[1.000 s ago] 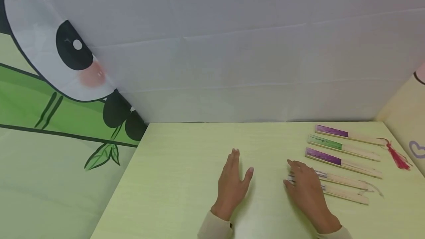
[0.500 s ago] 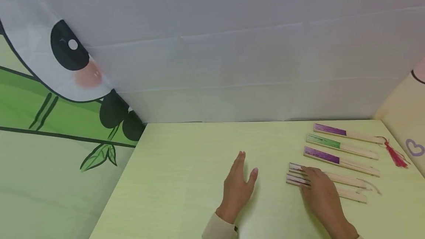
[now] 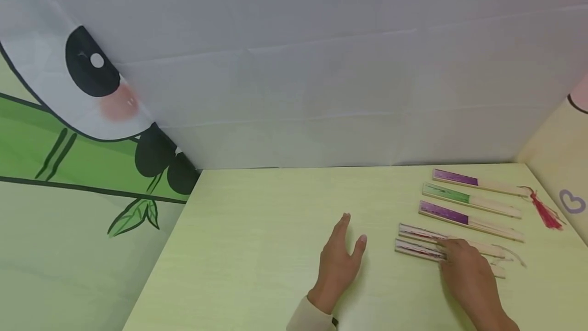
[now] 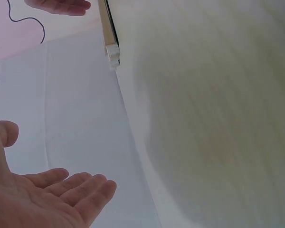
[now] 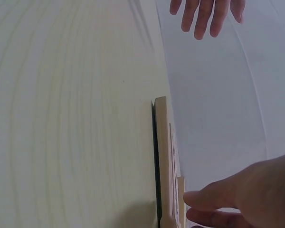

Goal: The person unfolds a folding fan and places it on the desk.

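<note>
My right hand [image 3: 470, 269] is over the two nearest folded hand fans, its fingertips at their middle. The nearest folded fan [image 3: 418, 250] and the similar folded fan [image 3: 420, 233] behind it have pale printed cloth and bamboo sticks. In the right wrist view, thumb and forefinger stand apart beside the fan's edge [image 5: 162, 152]; whether they touch it is unclear. Farther back lie a purple fan [image 3: 443, 212], a green fan [image 3: 445, 193] and another purple fan [image 3: 455, 177] with a red tassel [image 3: 546, 211]. My left hand [image 3: 337, 264] hovers left of the fans, fingers straight, holding nothing.
The fans lie roughly parallel at the right side of a pale yellow-green table [image 3: 257, 239]. A grey-white cloth wall [image 3: 294, 91] rises at the table's back edge. Printed cartoon panels stand on the left and right.
My right hand has slid right along the two nearest fans, uncovering their printed left ends. My left hand has drifted slightly right. The fans keep their places as the head view shifts a little.
</note>
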A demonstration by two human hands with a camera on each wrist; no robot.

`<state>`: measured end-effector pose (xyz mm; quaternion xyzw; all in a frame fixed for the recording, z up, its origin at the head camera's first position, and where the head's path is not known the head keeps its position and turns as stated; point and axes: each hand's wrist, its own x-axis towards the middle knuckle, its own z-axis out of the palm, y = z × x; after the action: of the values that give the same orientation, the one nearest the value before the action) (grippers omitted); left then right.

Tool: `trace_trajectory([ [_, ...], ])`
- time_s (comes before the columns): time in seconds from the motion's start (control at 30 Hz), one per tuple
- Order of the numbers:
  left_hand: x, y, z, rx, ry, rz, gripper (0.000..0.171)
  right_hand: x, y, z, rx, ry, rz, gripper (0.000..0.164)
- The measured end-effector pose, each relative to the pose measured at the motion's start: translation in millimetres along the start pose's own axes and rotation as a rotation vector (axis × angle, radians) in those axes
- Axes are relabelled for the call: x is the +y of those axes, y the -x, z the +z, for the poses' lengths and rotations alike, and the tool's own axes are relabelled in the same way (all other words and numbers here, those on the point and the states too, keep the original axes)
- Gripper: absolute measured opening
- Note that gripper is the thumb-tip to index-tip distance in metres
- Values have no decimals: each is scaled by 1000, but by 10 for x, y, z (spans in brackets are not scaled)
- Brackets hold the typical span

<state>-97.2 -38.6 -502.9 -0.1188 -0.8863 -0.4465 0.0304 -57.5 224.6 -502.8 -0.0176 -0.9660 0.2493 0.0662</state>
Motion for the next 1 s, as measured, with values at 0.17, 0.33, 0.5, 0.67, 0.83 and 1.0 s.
trace_trajectory([
  [0.17, 77, 22, 45, -34, 47, -36, 62, 129, 23, -4, 26, 9, -29, 30],
  [0.33, 162, 57, 111, -61, 79, -43, 62, 247, 32, -9, -17, 31, -27, 31],
  [0.5, 231, 81, 181, -90, 119, -59, 63, 310, 34, -20, -75, 21, 9, 34],
  [0.67, 284, 100, 257, -115, 146, -77, 63, 321, 30, -30, -88, 12, 32, 34],
  [0.83, 335, 110, 305, -150, 204, -118, 63, 321, 22, -40, -101, -9, 61, 33],
  [1.0, 377, 103, 331, -174, 279, -155, 61, 313, 17, -56, -150, -36, 101, 33],
])
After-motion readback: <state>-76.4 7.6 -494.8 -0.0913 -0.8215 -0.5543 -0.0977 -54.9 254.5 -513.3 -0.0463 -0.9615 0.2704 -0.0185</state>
